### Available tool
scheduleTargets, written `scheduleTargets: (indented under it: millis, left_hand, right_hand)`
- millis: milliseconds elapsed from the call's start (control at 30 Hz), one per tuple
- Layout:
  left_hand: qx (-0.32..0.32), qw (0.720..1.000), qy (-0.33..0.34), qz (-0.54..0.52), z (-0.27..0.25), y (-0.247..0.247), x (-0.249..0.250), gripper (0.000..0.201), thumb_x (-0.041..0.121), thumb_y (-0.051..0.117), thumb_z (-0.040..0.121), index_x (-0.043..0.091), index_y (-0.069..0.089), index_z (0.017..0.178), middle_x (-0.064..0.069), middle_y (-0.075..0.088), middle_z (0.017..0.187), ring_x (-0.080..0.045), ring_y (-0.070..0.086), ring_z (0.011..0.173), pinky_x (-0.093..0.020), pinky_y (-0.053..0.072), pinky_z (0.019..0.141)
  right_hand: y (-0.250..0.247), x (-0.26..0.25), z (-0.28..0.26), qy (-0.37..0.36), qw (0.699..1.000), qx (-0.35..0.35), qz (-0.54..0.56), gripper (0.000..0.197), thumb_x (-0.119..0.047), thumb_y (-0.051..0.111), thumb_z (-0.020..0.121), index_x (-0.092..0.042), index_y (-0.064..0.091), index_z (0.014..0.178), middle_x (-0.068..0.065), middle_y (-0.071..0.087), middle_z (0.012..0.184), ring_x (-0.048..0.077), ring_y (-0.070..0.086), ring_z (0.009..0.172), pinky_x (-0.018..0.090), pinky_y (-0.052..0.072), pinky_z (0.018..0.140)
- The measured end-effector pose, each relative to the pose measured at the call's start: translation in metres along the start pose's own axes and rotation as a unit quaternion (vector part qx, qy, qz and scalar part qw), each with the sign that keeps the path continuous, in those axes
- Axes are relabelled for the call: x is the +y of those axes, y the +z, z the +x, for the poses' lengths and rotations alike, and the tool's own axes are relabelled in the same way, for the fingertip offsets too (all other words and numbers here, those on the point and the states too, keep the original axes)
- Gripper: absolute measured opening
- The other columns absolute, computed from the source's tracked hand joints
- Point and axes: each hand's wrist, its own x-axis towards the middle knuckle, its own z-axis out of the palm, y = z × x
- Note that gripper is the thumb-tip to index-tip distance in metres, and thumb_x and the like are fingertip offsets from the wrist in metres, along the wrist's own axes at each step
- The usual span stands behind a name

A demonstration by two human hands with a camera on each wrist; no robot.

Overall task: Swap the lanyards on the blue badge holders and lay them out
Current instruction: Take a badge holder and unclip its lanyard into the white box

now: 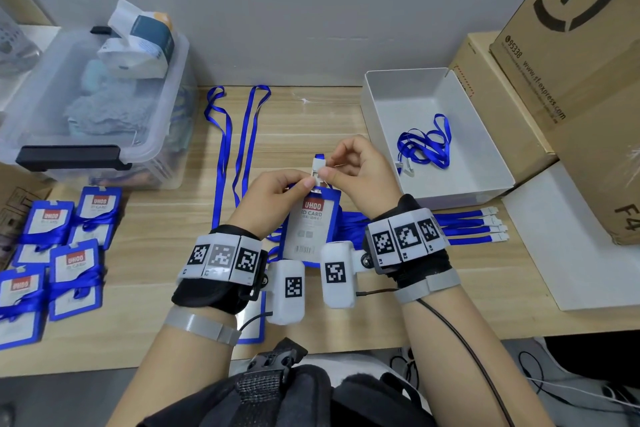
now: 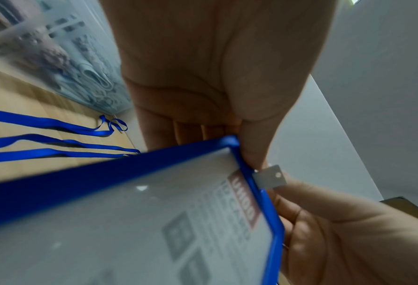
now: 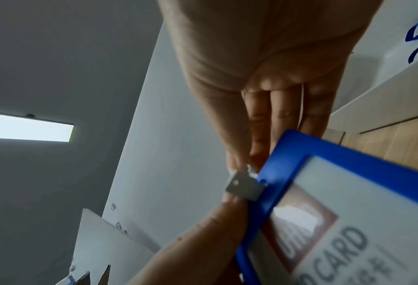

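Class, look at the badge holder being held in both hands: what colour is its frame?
Blue. The badge holder frame shows best in the right wrist view.

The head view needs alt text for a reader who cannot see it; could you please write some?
Two hands hold a blue badge holder above a wooden table: the left hand grips its top edge, and the right hand pinches the white clip there. Wrapped holders lie left; a white tray with one lanyard sits right.
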Motion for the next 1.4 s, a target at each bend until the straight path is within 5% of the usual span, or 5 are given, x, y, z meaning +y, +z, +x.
scheduleTargets:
  millis: [300,567,867,1133,1400]
  left_hand:
    - [-0.032,0.996,-0.007,-0.087,0.001,0.002,0.000,0.008,0.018,0.051,0.091,0.017,0.060,0.092,0.006,0.063,0.080,0.002,0.060,0.070,-0.011,0.047,0.067]
    - [-0.011,0.996,-0.013,-0.089,0.003,0.002,-0.005,0.023,0.010,0.065,0.080,0.025,0.055,0.094,0.004,0.064,0.084,-0.004,0.064,0.071,-0.020,0.053,0.069]
    - [0.030,0.997,-0.013,-0.071,0.004,0.001,-0.002,0.029,0.005,0.073,0.072,0.023,0.055,0.087,0.008,0.063,0.088,-0.009,0.062,0.076,-0.013,0.052,0.064]
    - [0.096,0.994,0.005,-0.049,0.009,-0.001,0.001,0.031,0.003,0.080,0.061,0.016,0.056,0.074,-0.003,0.065,0.073,-0.019,0.062,0.068,-0.035,0.053,0.069]
    - [0.079,0.995,0.038,-0.040,0.013,-0.003,-0.001,0.030,-0.001,0.078,0.063,0.014,0.053,0.070,0.001,0.062,0.067,0.000,0.059,0.059,-0.015,0.048,0.058]
  right_hand:
    - [-0.002,-0.003,0.000,-0.002,0.999,0.045,0.026,0.036,0.007,0.069,0.072,-0.021,0.046,0.076,-0.002,0.056,0.073,0.011,0.056,0.064,0.019,0.051,0.066]
    - [0.001,-0.001,0.002,0.012,0.997,0.076,0.020,0.036,0.004,0.068,0.072,-0.025,0.047,0.074,-0.001,0.056,0.073,0.023,0.057,0.064,0.043,0.054,0.071]
    - [0.000,-0.002,0.003,0.020,0.995,0.098,0.026,0.035,0.003,0.067,0.074,-0.026,0.048,0.077,0.000,0.056,0.073,0.011,0.057,0.053,0.042,0.055,0.069]
    - [-0.002,-0.001,0.007,0.035,0.991,0.117,0.046,0.033,-0.002,0.071,0.074,-0.026,0.050,0.081,-0.001,0.060,0.069,0.020,0.064,0.066,0.035,0.058,0.064]
    - [-0.013,-0.001,0.014,0.045,0.989,0.129,0.051,0.032,0.000,0.068,0.076,-0.018,0.055,0.099,0.001,0.060,0.075,0.015,0.063,0.064,0.034,0.059,0.069]
